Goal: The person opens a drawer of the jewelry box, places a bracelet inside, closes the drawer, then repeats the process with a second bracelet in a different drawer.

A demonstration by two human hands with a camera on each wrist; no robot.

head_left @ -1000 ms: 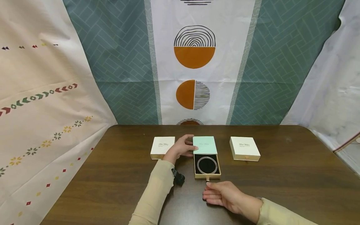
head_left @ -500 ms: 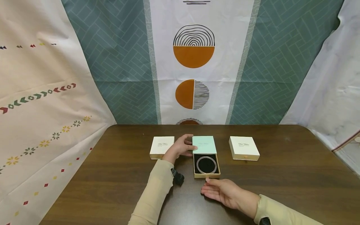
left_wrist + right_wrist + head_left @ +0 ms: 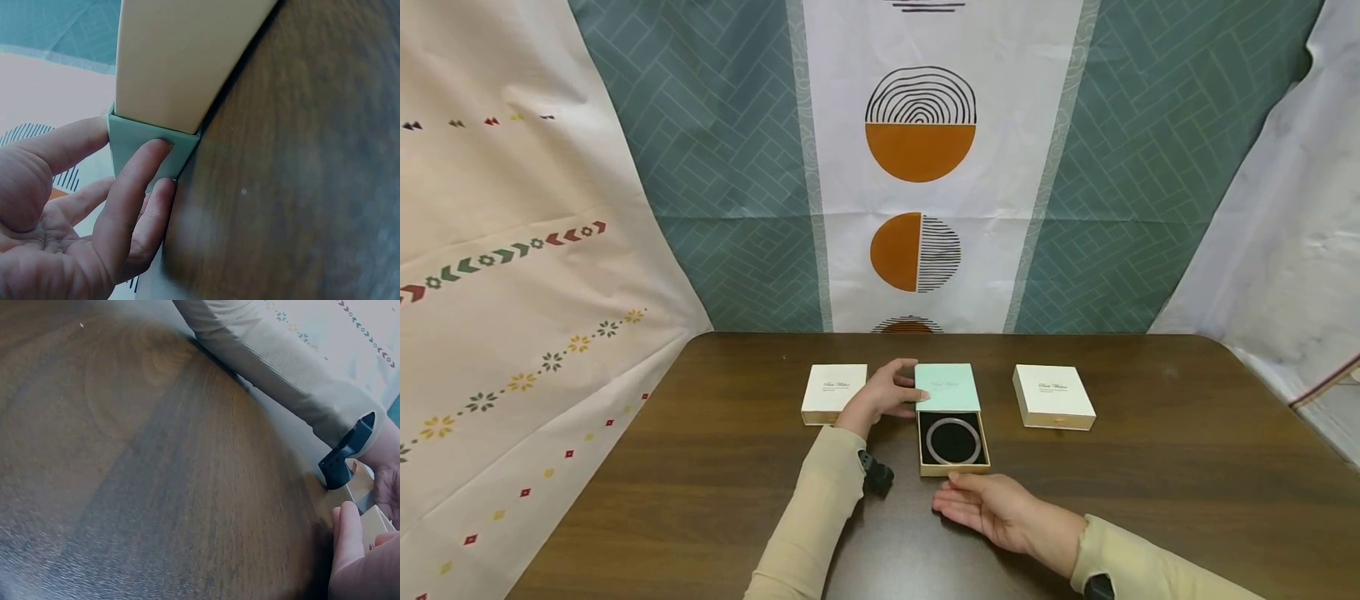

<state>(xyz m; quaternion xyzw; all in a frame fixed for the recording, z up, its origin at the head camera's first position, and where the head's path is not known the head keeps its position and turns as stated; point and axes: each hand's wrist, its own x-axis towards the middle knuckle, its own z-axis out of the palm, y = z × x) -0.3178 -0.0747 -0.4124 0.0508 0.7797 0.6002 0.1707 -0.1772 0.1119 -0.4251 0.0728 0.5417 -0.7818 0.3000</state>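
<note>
A jewelry box with a mint green sleeve point(image 3: 943, 387) sits mid-table, its gold drawer point(image 3: 956, 470) pulled out toward me. On the drawer's black lining lies a pale round bangle point(image 3: 930, 442). My left hand point(image 3: 883, 393) holds the sleeve from its left side. In the left wrist view, fingers point(image 3: 119, 206) press against the sleeve's green side. My right hand point(image 3: 1000, 510) is at the drawer's front, thumb at the front edge, the other fingers fairly straight below it. The right wrist view shows only part of these fingers point(image 3: 349, 537) beside the box.
A white box point(image 3: 833, 387) stands left of the mint one, partly behind my left hand. Another white box point(image 3: 1054, 396) stands to the right. The brown table point(image 3: 1165, 467) reaches back to hanging patterned cloth point(image 3: 752, 208).
My right hand has moved from the drawer's pull tab up to the drawer's front. The left hand, the sleeve and the drawer look unmoved.
</note>
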